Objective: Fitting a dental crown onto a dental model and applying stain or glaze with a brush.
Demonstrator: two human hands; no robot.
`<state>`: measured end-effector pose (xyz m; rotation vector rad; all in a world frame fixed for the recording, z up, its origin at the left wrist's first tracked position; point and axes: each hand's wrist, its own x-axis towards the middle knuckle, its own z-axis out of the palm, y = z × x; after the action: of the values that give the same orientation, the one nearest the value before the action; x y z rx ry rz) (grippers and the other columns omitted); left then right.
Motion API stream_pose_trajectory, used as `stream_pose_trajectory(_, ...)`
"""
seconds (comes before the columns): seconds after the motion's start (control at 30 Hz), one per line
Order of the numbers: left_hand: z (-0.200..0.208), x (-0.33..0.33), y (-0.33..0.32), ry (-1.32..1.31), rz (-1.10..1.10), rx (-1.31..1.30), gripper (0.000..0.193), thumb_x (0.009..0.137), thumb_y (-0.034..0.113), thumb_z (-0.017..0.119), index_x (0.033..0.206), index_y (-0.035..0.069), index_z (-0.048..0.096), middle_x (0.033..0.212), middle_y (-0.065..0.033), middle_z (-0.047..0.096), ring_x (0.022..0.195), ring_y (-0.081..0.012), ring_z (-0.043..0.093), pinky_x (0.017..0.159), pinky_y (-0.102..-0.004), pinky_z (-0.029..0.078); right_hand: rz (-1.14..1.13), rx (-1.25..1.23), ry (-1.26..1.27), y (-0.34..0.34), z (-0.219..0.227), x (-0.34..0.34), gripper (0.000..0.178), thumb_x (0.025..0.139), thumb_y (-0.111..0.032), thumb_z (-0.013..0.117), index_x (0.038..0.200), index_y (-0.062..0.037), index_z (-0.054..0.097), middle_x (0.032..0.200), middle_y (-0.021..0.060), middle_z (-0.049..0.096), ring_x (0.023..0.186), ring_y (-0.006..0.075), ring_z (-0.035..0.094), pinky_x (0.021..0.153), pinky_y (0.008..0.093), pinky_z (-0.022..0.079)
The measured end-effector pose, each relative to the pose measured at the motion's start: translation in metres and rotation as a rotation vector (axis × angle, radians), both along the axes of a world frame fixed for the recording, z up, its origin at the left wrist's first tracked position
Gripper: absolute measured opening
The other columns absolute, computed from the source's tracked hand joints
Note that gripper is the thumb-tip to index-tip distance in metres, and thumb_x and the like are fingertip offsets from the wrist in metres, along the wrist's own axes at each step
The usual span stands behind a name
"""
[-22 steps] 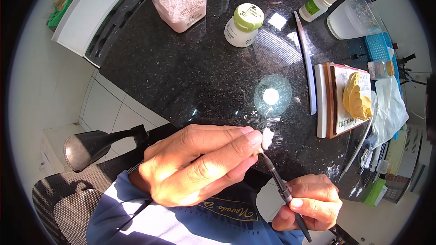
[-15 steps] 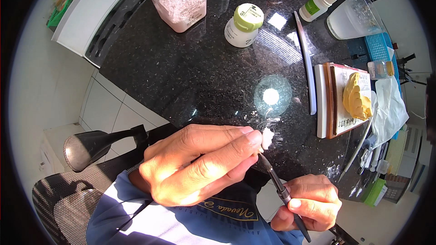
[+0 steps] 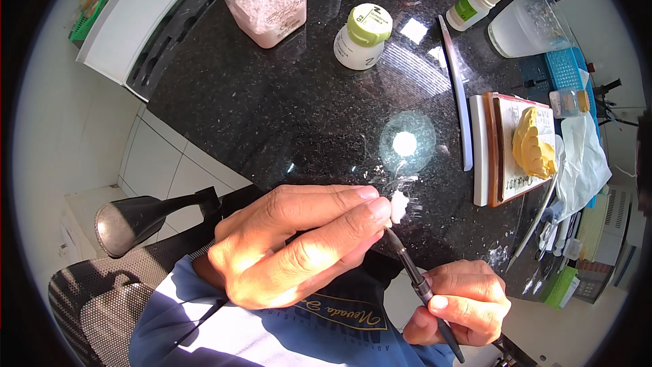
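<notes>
My left hand is closed in a pinch, with a small whitish piece at its fingertips. The fingers hide part of that piece, so its exact kind does not show. My right hand grips a slim brush with a dark handle and a metallic middle. The brush slants up and left, and its tip meets the underside of the pinched fingertips beside the whitish piece. Whether the tip touches the piece itself is hard to make out.
On the dark speckled counter stand a jar of pink powder, a white jar with a green lid and a dropper bottle. To the right, a yellow dental cast rests on stacked pads, near a plastic cup.
The brush tip has shifted very slightly up and left against the left fingertips. Both hands keep their grips, and the jars stand as before.
</notes>
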<state>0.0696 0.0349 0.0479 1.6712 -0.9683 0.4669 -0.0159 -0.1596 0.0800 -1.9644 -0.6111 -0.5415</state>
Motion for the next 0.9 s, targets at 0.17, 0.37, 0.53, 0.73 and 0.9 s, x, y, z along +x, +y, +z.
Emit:
stream_pose_trajectory(0.17,-0.001,0.002,-0.001,0.001,-0.011,0.007,0.037,0.065,-0.014,0.069,0.1,-0.009,0.06,0.09,-0.0206,0.062,0.071,-0.0245,0.068,0.065,-0.0311,0.06,-0.01,-0.015,0.014,-0.001,0.0,0.0,0.028,0.073,-0.003,0.069,0.097,0.0035,0.056,0.074,0.012,0.055,0.052,0.0208,0.061,0.048,0.0308,0.056)
stream_pose_trajectory(0.37,0.0,-0.001,0.0,0.014,0.006,0.028,0.037,0.066,-0.016,0.067,0.101,-0.008,0.06,0.091,-0.0216,0.063,0.072,-0.0247,0.068,0.065,-0.0307,0.059,0.081,0.008,0.075,-0.008,0.001,0.003,0.029,0.074,-0.003,0.069,0.099,0.0031,0.055,0.074,0.0122,0.055,0.05,0.0201,0.06,0.046,0.0302,0.054)
stream_pose_trajectory(0.53,0.005,-0.006,-0.003,0.159,0.05,-0.057,0.035,0.065,-0.013,0.072,0.099,-0.007,0.066,0.093,-0.0186,0.068,0.084,-0.028,0.069,0.07,-0.0319,0.059,0.072,0.012,0.079,-0.005,0.006,0.0,0.029,0.074,-0.003,0.069,0.099,0.0028,0.055,0.075,0.0117,0.055,0.05,0.0199,0.06,0.046,0.0298,0.053)
stream_pose_trajectory(0.73,0.004,-0.007,-0.003,0.18,0.034,-0.073,0.033,0.067,-0.012,0.071,0.1,-0.007,0.066,0.096,-0.0198,0.068,0.086,-0.0284,0.069,0.072,-0.032,0.059,0.031,0.006,0.045,-0.002,0.006,0.002,0.028,0.074,-0.004,0.07,0.097,0.0023,0.057,0.073,0.0107,0.055,0.05,0.0196,0.06,0.047,0.0301,0.054)
stream_pose_trajectory(0.9,0.0,-0.007,-0.003,0.187,0.048,-0.071,0.035,0.067,-0.017,0.068,0.1,-0.005,0.064,0.095,-0.0221,0.067,0.082,-0.0281,0.069,0.068,-0.0315,0.059,0.021,0.045,0.046,0.001,-0.003,0.0,0.027,0.073,-0.005,0.071,0.095,0.0016,0.057,0.073,0.0101,0.056,0.053,0.0189,0.06,0.048,0.0289,0.054)
